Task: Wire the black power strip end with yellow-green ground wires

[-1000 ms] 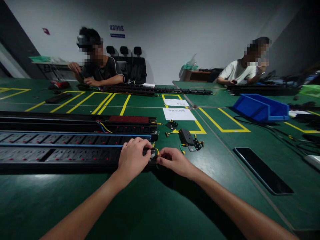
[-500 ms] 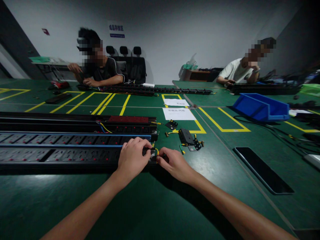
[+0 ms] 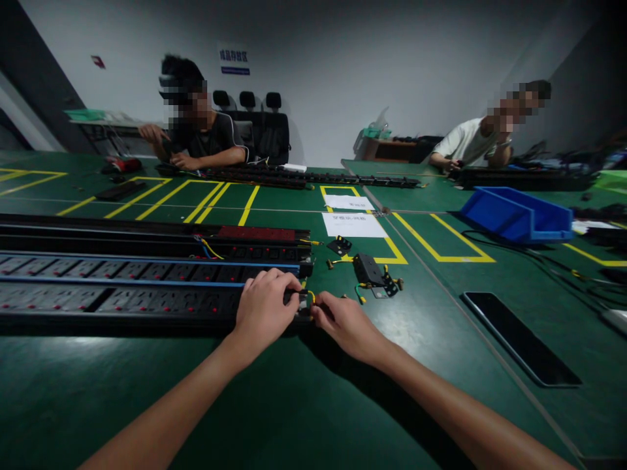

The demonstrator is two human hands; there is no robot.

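A long black power strip with rows of sockets and small red lights lies nearest me. My left hand is closed over its right end, thumb and fingers gripping around the last part. From that end sticks a short yellow wire. My right hand pinches at the wire with thumb and index finger; the fingertips hide the wire's tip. Behind it lies a second power strip with blue edges. To the right of the strips lies a small black module with short wires and brackets.
Farther back are an open strip housing, white paper sheets and a blue bin. A phone lies at right, near black cables. Two people sit across the green table, one handling a long black strip.
The whole view has shifted slightly, so things appear a little farther right. Both hands keep nearly the same grip at the strip's end.
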